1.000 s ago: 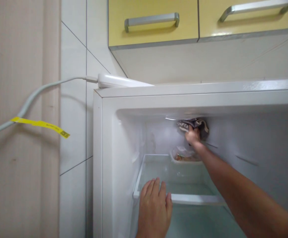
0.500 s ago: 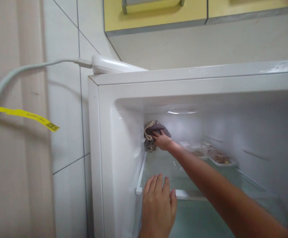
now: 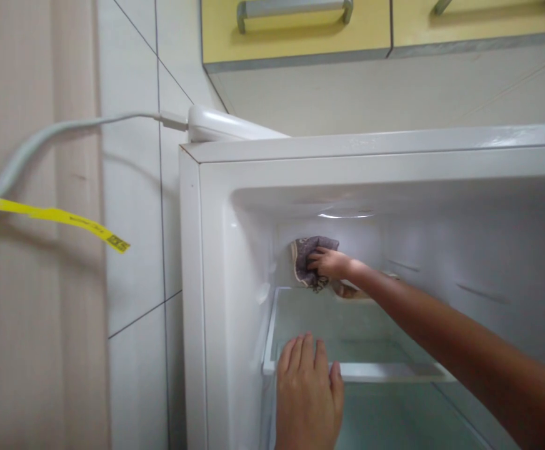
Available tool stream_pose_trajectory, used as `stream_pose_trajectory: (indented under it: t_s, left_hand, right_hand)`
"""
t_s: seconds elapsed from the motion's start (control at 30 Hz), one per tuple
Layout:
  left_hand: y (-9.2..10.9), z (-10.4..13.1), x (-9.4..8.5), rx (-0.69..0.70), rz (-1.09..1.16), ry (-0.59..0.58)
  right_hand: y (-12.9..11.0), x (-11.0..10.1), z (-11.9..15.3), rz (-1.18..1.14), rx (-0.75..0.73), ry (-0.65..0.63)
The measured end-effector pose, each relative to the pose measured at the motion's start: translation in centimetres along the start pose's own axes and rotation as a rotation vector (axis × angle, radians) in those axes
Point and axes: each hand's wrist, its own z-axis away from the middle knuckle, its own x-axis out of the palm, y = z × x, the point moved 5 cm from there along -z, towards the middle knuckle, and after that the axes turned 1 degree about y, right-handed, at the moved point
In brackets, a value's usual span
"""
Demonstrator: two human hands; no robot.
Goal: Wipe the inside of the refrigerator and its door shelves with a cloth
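Observation:
Deep inside the fridge, my right hand (image 3: 332,264) presses a dark grey-brown patterned cloth (image 3: 302,257) with a pale hem against the back wall, near the left corner. Its fingers are spread over the cloth and partly bent into its folds. My left hand (image 3: 309,394) is at the front edge of the glass shelf (image 3: 361,373), back of the hand toward me. The fingers there are stretched out side by side, with the thumb apart and nothing visible in them. Whether the palm touches the shelf is hidden.
Behind my right forearm, a food tray (image 3: 347,291) is mostly hidden on the shelf. The fridge's left wall (image 3: 249,275) and top frame (image 3: 370,162) bound the opening. A grey cable (image 3: 42,134) with a yellow tag (image 3: 57,215) hangs at left; yellow cabinets (image 3: 291,47) are above.
My right hand and the cloth have moved right along the back wall, away from the left corner. My left hand stays at the shelf edge. The view has shifted slightly.

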Motion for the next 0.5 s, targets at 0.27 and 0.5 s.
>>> stream_pose_trajectory:
  t_s: [0.27, 0.5]
  left_hand:
    - [0.1, -0.1, 0.1, -0.008, 0.013, 0.017]
    - [0.0, -0.3, -0.1, 0.004, 0.023, -0.017]
  right_hand:
    - [3.2, -0.7, 6.0, -0.139, 0.311, 0.020]
    - [5.1, -1.7, 13.5, 0.055, 0.735, -0.207]
